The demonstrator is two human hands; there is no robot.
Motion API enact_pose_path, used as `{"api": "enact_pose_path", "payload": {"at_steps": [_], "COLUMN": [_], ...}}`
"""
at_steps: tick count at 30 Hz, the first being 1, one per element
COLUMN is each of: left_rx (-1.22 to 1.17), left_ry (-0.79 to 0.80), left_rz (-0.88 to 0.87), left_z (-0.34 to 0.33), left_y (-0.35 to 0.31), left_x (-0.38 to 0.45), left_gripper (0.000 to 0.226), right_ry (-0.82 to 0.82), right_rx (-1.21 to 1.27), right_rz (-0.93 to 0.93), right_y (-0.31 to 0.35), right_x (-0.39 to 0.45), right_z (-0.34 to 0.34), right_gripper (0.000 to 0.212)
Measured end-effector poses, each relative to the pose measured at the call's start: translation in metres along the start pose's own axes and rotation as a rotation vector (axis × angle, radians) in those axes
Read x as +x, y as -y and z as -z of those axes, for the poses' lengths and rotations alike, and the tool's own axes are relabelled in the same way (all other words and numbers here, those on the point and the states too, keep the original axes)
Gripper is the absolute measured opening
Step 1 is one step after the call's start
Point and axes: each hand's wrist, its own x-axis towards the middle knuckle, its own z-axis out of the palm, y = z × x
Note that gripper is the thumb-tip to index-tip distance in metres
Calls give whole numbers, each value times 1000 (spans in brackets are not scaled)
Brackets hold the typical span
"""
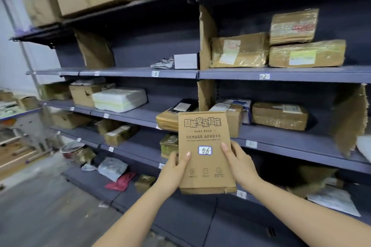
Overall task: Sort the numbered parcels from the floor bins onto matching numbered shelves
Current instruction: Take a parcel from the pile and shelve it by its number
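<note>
Grey numbered shelves (281, 75) fill the frame. At lower centre, a flat brown parcel (204, 152) labelled 06 is held upright, long axis vertical, gripped at its edges by left hand (174, 168) and right hand (240, 164), equally near.

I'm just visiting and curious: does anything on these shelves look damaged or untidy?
Yes. The brown cardboard divider at the right of the grey metal shelf has a torn, ragged edge. Low on the left, a crumpled grey plastic mailer and a red bag lie loosely heaped.
</note>
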Motion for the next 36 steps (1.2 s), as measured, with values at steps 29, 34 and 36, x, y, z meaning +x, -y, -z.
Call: {"api": "enact_pose_path", "payload": {"at_steps": [29, 34, 36], "left_rx": [-166, -117, -88], "left_ry": [-173, -157, -154], "left_rz": [173, 146, 144], "left_z": [269, 347, 378], "left_y": [98, 118, 124], "left_x": [227, 259, 270], "left_gripper": [32, 34, 33], "right_ry": [226, 187, 179], "right_rx": [-21, 7, 16], "right_rz": [95, 71, 68], "right_y": [76, 106, 121], "right_x": [223, 238, 242], "right_z": [-325, -403, -433], "right_gripper": [58, 61, 56]}}
